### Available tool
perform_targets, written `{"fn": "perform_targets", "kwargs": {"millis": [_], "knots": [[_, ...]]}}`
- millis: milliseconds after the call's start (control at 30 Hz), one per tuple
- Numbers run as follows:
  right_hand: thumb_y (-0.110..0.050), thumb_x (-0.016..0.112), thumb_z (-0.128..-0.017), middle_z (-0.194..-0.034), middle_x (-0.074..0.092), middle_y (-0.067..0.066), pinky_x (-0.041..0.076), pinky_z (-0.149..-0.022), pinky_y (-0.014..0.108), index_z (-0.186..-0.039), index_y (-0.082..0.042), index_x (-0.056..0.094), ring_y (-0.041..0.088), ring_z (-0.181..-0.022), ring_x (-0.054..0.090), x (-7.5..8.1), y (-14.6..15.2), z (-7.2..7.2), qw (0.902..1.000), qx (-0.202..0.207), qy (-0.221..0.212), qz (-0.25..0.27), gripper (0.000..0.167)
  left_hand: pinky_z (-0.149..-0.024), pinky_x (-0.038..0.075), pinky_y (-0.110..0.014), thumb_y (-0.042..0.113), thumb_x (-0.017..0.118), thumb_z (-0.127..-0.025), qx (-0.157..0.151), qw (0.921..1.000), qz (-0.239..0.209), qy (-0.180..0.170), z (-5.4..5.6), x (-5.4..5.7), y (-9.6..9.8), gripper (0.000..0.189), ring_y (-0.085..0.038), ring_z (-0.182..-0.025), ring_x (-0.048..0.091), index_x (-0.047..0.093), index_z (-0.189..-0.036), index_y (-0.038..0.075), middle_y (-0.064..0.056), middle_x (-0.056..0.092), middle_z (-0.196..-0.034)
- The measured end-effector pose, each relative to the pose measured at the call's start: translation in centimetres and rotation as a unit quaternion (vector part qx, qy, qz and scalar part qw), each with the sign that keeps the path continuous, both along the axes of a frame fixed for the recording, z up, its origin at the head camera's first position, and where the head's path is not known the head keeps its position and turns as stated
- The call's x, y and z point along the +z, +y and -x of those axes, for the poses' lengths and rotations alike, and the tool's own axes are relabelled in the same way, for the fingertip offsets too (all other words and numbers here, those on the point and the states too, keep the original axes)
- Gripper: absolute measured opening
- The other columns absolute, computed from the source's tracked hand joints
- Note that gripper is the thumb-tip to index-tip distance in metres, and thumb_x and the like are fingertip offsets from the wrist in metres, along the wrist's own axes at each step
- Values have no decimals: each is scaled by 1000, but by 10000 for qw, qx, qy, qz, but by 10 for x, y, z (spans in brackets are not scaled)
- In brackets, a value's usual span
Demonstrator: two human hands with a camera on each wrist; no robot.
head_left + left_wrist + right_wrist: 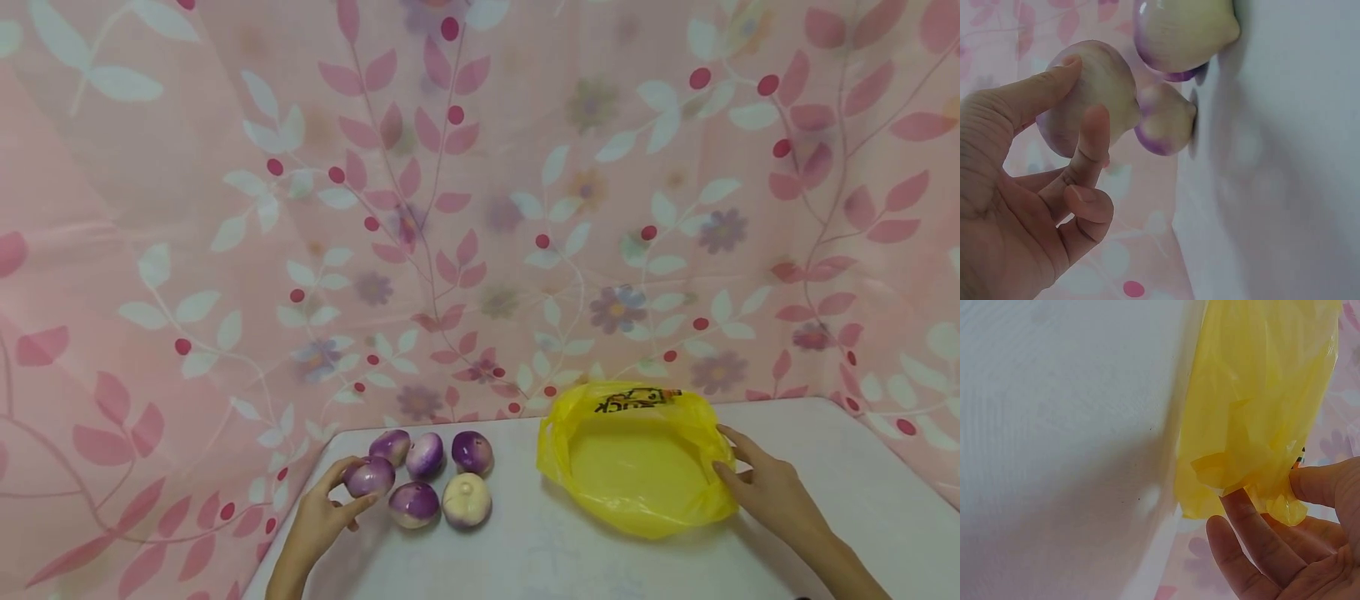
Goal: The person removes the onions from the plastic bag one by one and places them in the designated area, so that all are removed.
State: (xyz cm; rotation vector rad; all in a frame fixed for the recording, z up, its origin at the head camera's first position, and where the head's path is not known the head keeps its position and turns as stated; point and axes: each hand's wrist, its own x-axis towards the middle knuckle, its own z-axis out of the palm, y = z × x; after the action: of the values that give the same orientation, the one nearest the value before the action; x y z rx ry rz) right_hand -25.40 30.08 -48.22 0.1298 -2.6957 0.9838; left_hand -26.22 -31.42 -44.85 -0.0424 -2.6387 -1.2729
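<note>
My left hand (324, 508) holds a purple-and-white turnip (370, 477) between thumb and fingers, at the left end of the turnip group. In the left wrist view, this turnip (1113, 78) appears raised off the table, its pale root end toward the tabletop. Several more sit close by, among them a cream-side-up turnip (467, 500) and a darker purple turnip (472, 452). On the right, my right hand (772, 487) pinches the rim of a yellow plastic bag (637, 521), whose mouth is spread wide. The right wrist view shows thumb and fingers on the bag's crumpled edge (1254, 456).
Everything stands on a white-covered table (525, 558). A pink curtain (480, 208) with leaves and flowers hangs behind and around it. Black print (637, 402) marks the bag's far rim.
</note>
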Motion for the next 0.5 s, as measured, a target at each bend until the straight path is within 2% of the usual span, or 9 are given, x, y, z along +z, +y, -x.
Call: {"fn": "perform_targets", "kwargs": {"millis": [233,500], "knots": [[-21,65,-96,-122,53,42,58,-59,43,-146,0,36,36,-80,70,-1,1,1,10000,-4,9,29,62,-56,48,-28,24,85,-77,77,9995,283,-117,-3,-10,-7,67,-23,-51,63,53,-136,19,-32,53,-133],[-20,65,-95,-121,54,41,58,-60,44,-146,0,37,36,-79,70,-2,1,0,10000,-17,19,18,62,-56,48,-29,26,85,-77,193,9988,359,-273,-3,-24,-10,65,-18,-48,61,55,-134,21,-34,54,-131]]}}
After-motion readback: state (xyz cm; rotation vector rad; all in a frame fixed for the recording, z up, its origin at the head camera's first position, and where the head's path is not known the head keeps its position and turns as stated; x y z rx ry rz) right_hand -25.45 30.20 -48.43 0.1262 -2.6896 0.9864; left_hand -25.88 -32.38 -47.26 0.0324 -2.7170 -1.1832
